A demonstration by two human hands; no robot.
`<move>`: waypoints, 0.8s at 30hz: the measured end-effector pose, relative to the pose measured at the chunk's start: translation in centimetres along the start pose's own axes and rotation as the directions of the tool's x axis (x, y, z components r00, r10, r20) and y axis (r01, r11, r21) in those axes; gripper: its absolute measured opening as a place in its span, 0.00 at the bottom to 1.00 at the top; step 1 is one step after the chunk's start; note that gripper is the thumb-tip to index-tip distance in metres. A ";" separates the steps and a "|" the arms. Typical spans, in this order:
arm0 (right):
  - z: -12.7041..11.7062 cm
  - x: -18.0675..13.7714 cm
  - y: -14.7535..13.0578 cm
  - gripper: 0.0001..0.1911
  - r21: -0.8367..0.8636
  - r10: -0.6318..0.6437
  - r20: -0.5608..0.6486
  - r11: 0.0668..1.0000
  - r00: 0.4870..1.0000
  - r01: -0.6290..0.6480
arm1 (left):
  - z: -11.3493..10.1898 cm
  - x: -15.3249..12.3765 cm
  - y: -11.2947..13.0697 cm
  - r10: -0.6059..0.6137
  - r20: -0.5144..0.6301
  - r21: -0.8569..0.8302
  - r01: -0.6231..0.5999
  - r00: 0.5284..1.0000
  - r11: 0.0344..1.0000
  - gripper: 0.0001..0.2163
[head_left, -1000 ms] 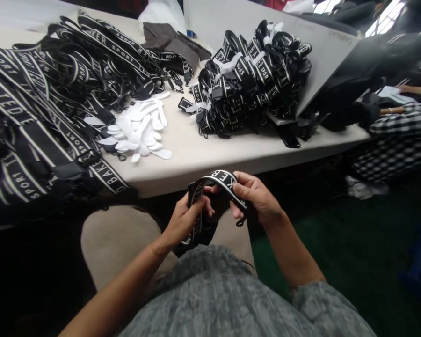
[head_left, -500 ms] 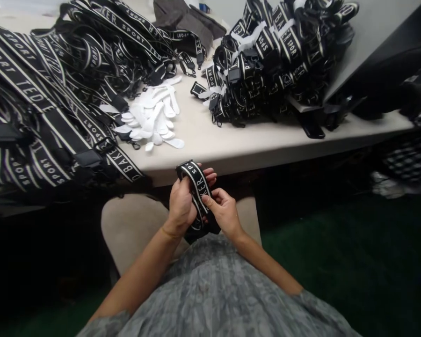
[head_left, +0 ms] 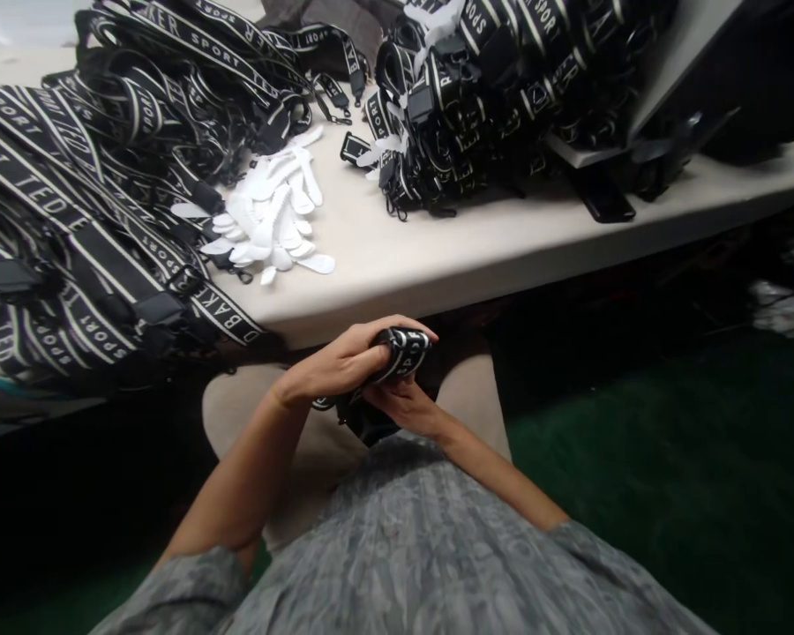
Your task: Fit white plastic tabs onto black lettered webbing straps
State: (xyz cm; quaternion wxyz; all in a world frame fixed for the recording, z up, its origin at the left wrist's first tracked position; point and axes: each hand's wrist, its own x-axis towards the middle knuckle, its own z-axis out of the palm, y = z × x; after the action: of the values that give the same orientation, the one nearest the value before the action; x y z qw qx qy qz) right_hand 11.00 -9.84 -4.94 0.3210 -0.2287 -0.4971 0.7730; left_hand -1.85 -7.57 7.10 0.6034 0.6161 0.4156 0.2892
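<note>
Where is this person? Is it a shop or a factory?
Probably a packing workshop or factory. Loose black-and-white woven straps are heaped on the pale table, tied bundles of folded straps are stacked opposite, with small white plastic tags between. Both hands fold one strap.

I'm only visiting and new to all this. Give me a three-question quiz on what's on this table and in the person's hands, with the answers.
1. True or false: both hands are closed on one folded strap.
2. What lies on the table between the loose straps and the bundled straps?
A. scissors
B. white tags
C. a roll of tape
3. Which hand lies on top of the strap?

Key
1. True: the left hand and the right hand both hold it, just below the table edge.
2. B
3. The left hand; the right hand is under it.
</note>
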 end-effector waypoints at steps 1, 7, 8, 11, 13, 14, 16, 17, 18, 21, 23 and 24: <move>0.0 -0.1 -0.1 0.25 0.005 -0.033 0.021 0.999 0.999 0.033 | 0.1 0.1 0.4 -0.003 0.049 0.027 0.001 0.999 1.000 0.17; -0.5 -0.9 -0.7 0.21 0.080 -0.169 -0.082 0.981 0.982 0.176 | 3.5 2.7 -0.2 0.135 -0.376 -0.378 -0.284 0.917 0.881 0.16; -0.8 -1.0 -0.8 0.21 0.074 -0.170 -0.138 0.981 0.976 0.181 | 3.8 3.3 -0.8 0.136 -0.547 -0.380 -0.390 0.826 0.839 0.16; -1.3 -0.9 -1.0 0.20 0.018 -0.146 -0.287 0.987 0.947 0.158 | 4.2 4.6 -2.6 0.091 -0.761 -0.261 -0.431 0.643 0.864 0.15; -1.5 -0.9 -0.8 0.21 -0.002 -0.150 -0.397 0.987 0.905 0.162 | 4.5 4.6 -3.6 0.050 -0.676 -0.209 -0.256 0.735 0.944 0.20; -1.5 -0.8 -0.5 0.23 -0.004 -0.146 -0.440 0.987 0.886 0.161 | 4.8 4.4 -4.1 0.020 -0.599 -0.177 -0.157 0.800 0.972 0.21; -1.6 -0.8 0.3 0.30 -0.027 -0.120 -0.498 0.992 0.859 0.123 | 5.3 3.9 -5.1 -0.020 -0.508 -0.032 0.005 0.861 0.999 0.16; -1.7 -0.6 0.7 0.34 -0.060 -0.106 -0.504 0.994 0.857 0.087 | 5.5 3.7 -5.5 -0.011 -0.520 0.025 0.028 0.854 0.999 0.13; -1.8 -0.4 1.0 0.37 -0.110 -0.099 -0.502 0.993 0.859 0.049 | 5.6 3.6 -5.9 0.002 -0.536 0.053 0.031 0.844 0.998 0.11; -1.5 0.4 0.7 0.41 -0.305 -0.144 -0.437 0.952 0.888 0.004 | 5.2 3.5 -6.0 0.077 -0.605 -0.015 -0.109 0.792 0.994 0.11; -0.6 0.9 -0.7 0.40 -0.404 -0.201 -0.364 0.914 0.910 0.040 | 4.3 3.6 -4.7 0.156 -0.652 -0.076 -0.269 0.742 0.960 0.11; 0.0 1.1 -1.6 0.39 -0.448 -0.241 -0.340 0.892 0.909 0.069 | 3.6 3.6 -3.7 0.195 -0.683 -0.085 -0.341 0.704 0.936 0.11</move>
State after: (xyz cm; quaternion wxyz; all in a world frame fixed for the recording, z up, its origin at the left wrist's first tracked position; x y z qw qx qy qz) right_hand 10.68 -8.59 -3.48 0.4167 -0.3998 -0.5974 0.5565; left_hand 2.44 -6.53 2.54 0.4268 0.4610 0.4761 0.6153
